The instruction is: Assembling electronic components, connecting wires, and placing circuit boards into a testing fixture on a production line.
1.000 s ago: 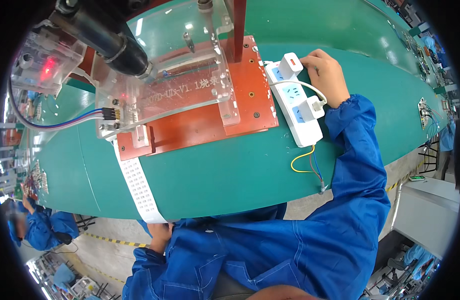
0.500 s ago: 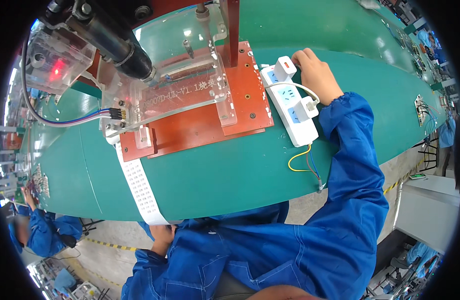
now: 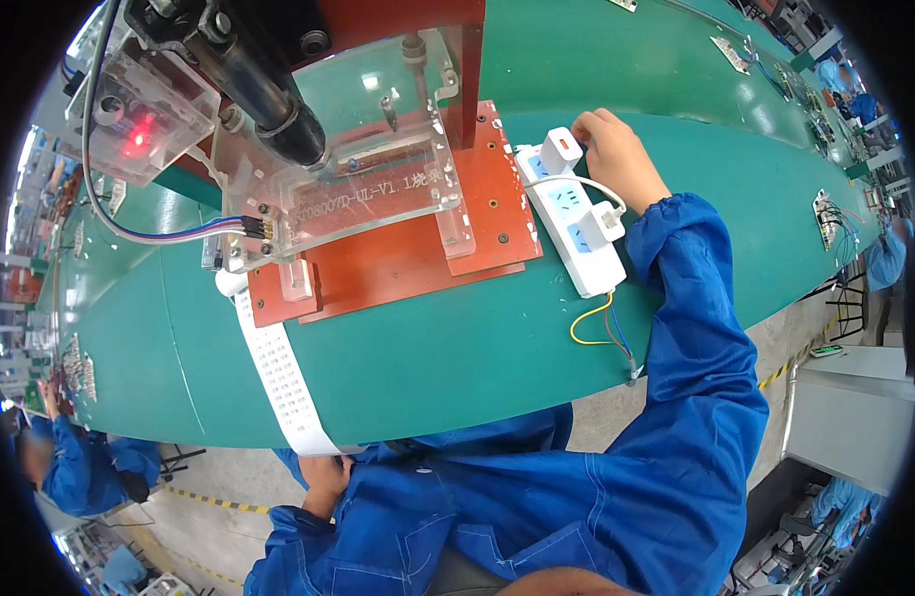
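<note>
My right hand [image 3: 616, 159] reaches across the green table [image 3: 457, 358] and grips a white plug adapter [image 3: 560, 150] seated in the far end of a white power strip [image 3: 577, 228]. A second white plug [image 3: 609, 221] with a white cord sits lower in the strip. My left hand [image 3: 323, 482] is below the table's near edge, right at the end of a white perforated ribbon [image 3: 279, 372] that hangs over the edge. Its fingers are mostly hidden by my blue sleeve.
An orange base plate [image 3: 398, 258] carries a clear acrylic fixture [image 3: 368, 194] with a black cylinder [image 3: 269, 89] above it. A clear box with a red light [image 3: 135, 134] stands at the left. Yellow and blue wires [image 3: 597, 328] trail from the strip. Other people in blue work at the lower left [image 3: 80, 467].
My right hand stays on the white adapter at the strip's far end. The view has shifted slightly; my left hand remains at the ribbon's end.
</note>
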The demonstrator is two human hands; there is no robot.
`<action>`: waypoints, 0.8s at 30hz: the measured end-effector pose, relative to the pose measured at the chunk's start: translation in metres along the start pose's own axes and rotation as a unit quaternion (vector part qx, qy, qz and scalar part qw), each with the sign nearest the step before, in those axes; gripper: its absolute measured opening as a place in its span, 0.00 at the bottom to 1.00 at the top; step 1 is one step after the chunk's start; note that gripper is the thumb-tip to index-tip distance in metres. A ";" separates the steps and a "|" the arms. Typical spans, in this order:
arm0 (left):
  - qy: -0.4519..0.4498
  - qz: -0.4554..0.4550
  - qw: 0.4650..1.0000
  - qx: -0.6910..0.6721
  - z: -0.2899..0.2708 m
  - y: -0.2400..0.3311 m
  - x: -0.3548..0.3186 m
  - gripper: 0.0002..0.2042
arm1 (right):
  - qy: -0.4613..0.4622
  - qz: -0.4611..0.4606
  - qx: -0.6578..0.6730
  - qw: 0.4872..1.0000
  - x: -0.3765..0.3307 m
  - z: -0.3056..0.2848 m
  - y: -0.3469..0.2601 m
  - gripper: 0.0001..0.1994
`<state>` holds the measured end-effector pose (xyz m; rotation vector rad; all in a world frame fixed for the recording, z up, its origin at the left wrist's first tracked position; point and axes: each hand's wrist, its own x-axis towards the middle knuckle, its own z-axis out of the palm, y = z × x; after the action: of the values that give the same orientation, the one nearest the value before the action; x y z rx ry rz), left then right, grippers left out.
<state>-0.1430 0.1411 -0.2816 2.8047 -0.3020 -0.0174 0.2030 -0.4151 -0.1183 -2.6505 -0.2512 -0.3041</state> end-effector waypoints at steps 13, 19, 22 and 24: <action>0.051 0.022 0.998 0.010 -0.008 0.014 0.015 0.19 | 0.036 -0.014 0.038 0.998 -0.003 0.003 0.002 0.12; 0.020 0.001 1.000 0.008 -0.005 0.010 0.002 0.23 | 0.017 -0.013 0.109 0.994 -0.001 0.007 0.011 0.12; 0.033 -0.022 0.999 0.001 -0.004 0.014 0.003 0.22 | -0.028 0.086 0.256 0.962 -0.002 0.006 0.017 0.12; 0.031 0.004 0.999 0.005 -0.004 0.018 0.015 0.21 | -0.035 0.088 0.232 0.968 -0.004 0.005 0.047 0.12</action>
<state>-0.1319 0.1223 -0.2717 2.8075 -0.2995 0.0742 0.2106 -0.4551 -0.1432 -2.2007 -0.0916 -0.0781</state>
